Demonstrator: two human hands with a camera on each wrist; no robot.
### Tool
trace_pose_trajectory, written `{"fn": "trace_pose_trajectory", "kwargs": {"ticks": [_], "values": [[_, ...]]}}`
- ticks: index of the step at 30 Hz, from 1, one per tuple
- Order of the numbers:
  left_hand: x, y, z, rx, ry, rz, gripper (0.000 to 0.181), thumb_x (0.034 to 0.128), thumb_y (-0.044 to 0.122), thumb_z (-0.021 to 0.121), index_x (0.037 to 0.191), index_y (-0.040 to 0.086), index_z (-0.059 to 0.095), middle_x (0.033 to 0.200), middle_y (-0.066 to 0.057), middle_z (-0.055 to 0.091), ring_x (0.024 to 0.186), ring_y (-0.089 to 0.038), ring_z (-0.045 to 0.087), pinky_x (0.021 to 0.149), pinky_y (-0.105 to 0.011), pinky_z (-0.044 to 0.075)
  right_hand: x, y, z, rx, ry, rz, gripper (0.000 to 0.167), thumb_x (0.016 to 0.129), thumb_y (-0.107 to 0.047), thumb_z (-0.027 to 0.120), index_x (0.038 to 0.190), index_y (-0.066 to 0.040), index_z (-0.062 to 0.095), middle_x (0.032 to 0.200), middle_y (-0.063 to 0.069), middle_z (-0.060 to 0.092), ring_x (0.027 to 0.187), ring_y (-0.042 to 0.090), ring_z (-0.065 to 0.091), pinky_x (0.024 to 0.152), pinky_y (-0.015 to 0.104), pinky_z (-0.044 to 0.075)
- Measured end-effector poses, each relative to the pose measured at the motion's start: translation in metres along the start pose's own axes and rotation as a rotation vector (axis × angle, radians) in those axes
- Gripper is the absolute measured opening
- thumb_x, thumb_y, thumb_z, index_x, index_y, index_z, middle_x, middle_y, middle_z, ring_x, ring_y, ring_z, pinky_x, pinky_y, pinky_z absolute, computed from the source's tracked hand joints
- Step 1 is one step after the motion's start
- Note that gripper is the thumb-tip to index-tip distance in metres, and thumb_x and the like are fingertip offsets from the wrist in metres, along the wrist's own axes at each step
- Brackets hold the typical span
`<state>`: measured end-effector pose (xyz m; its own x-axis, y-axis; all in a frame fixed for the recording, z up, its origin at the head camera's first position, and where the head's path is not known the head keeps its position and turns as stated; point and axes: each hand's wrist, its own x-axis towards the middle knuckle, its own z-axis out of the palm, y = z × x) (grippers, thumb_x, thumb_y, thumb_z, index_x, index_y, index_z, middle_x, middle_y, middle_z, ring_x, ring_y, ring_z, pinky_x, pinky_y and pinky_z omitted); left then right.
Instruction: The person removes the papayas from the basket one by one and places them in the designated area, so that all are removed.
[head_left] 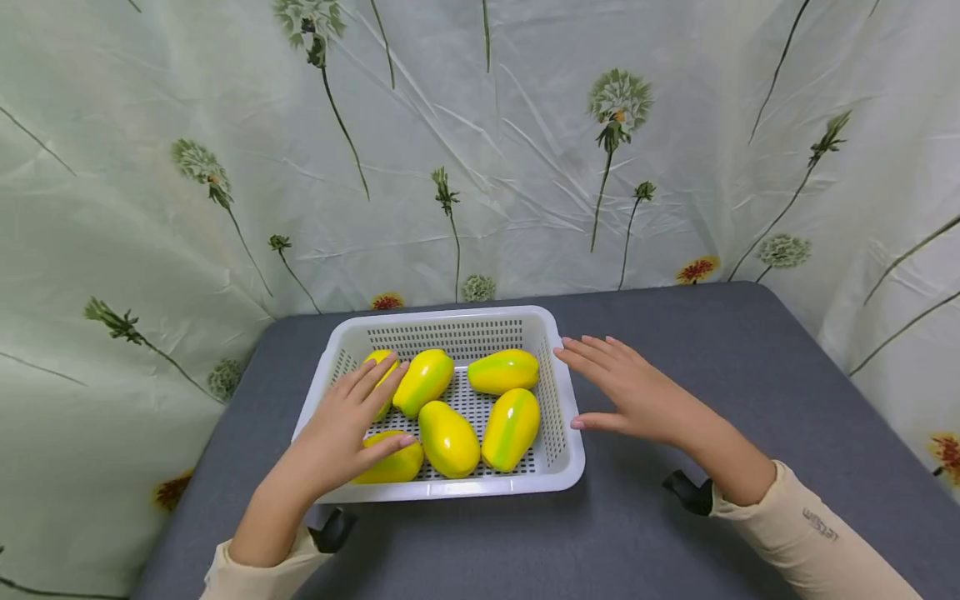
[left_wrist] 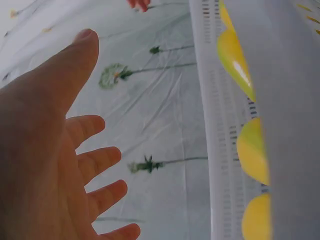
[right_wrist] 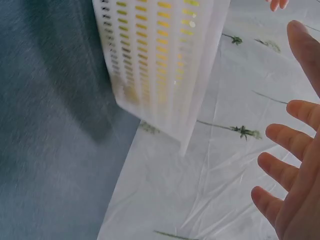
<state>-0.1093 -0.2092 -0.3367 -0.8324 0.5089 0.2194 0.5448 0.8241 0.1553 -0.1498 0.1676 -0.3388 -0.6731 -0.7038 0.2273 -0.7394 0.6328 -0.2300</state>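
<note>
A white perforated basket [head_left: 562, 433] holds several yellow-green papaya-like fruits [head_left: 448, 439]. Above its left side is my left hand [head_left: 337, 433], fingers spread and holding nothing, partly covering the fruits there. My right hand [head_left: 637, 396] is just beside the basket's right rim with fingers extended; whether the fingertips touch the rim I cannot tell. The left wrist view has the left hand [left_wrist: 55, 150] with spread fingers, and fruits [left_wrist: 254, 150] inside the basket. In the right wrist view, the right hand [right_wrist: 295, 165] is empty beside the basket's slotted wall [right_wrist: 150, 65].
The basket stands on a dark grey tabletop [head_left: 697, 350], which extends to its right and in front. Behind and around the table hangs a pale curtain [head_left: 517, 167] with dandelion and flower prints. Dark straps [head_left: 688, 493] show at both wrists.
</note>
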Motion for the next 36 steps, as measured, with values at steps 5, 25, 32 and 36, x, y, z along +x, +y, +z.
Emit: {"fn": "trace_pose_trajectory", "kwargs": {"ticks": [5,25,32,36], "values": [[-0.008,-0.007,0.004,-0.052,0.054,-0.071,0.08,0.0805,0.046,0.062,0.143,0.015,0.023,0.145,-0.009,0.024,0.129,-0.035,0.02,0.095,-0.057,0.021,0.013,-0.004,0.006,0.03,-0.001,-0.047,0.081,0.074,-0.046,0.069,0.138,-0.009,0.035,0.139,0.009,0.035,0.127,0.029,0.029,0.102,0.048,0.017],[-0.057,-0.057,0.024,-0.546,0.186,-0.562,0.066,0.0923,0.031,0.05,0.144,0.012,0.014,0.142,-0.02,0.019,0.118,-0.044,0.033,0.08,-0.058,0.038,0.064,-0.021,0.03,0.34,-0.3,-0.035,0.073,0.068,-0.018,0.079,0.132,-0.01,0.044,0.135,0.001,0.041,0.124,0.019,0.034,0.099,0.038,0.029],[-0.061,-0.063,0.037,-0.935,0.187,-0.725,0.065,0.0944,0.034,0.043,0.144,0.012,0.009,0.144,-0.018,0.018,0.11,-0.024,0.044,0.072,-0.028,0.046,0.085,-0.019,0.037,0.378,-0.421,-0.019,0.07,0.069,-0.017,0.078,0.131,-0.009,0.046,0.133,0.0,0.043,0.121,0.016,0.037,0.099,0.035,0.028],[-0.064,-0.063,0.041,-1.002,0.202,-0.724,0.063,0.0945,0.033,0.044,0.144,0.011,0.011,0.143,-0.018,0.023,0.098,-0.004,0.049,0.07,-0.027,0.046,0.091,-0.017,0.042,0.379,-0.472,0.019,0.067,0.069,-0.016,0.078,0.129,-0.014,0.048,0.131,-0.004,0.045,0.118,0.013,0.039,0.098,0.033,0.029]]}}
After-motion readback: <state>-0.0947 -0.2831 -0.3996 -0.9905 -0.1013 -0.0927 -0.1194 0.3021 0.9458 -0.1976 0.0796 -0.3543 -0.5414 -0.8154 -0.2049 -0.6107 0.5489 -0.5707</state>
